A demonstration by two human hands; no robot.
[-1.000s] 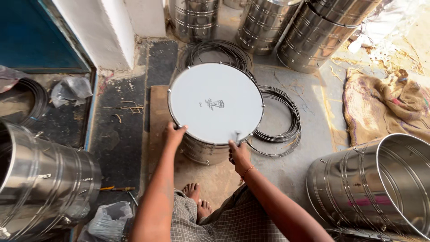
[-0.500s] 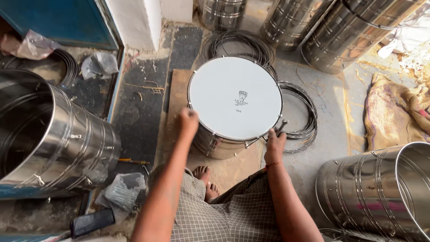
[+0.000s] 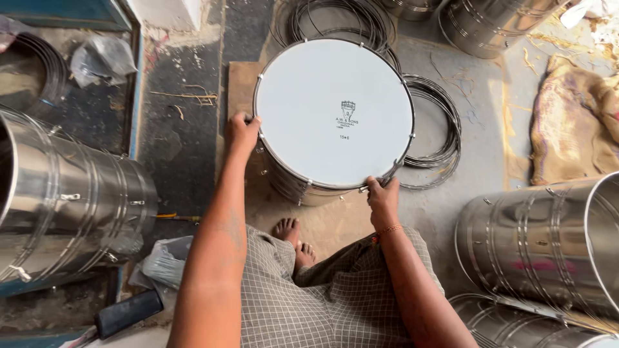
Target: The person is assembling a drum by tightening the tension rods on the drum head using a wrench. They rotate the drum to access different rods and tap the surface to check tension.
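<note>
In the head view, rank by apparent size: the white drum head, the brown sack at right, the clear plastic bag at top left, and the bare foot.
1. White drum head, plainly largest.
2. Brown sack, though the frame edge cuts it off.
3. Clear plastic bag.
4. Bare foot, close to the bag in size and partly hidden by cloth, so these two are uncertain.

Free room and obstacles around the drum (image 3: 333, 113). Left: a bare strip of dark floor (image 3: 184, 148) lies open between the drum and a steel shell (image 3: 61, 200) lying on its side. Right: coiled wire rings (image 3: 435, 129) lie just beside the drum; past them, open concrete reaches a crumpled sack (image 3: 570, 122). Near right: another steel shell (image 3: 541, 241) blocks the way. Far: more wire rings (image 3: 335, 19) crowd the drum's far edge. Near: the person's foot (image 3: 290, 235) stands close to the drum's base.
</note>
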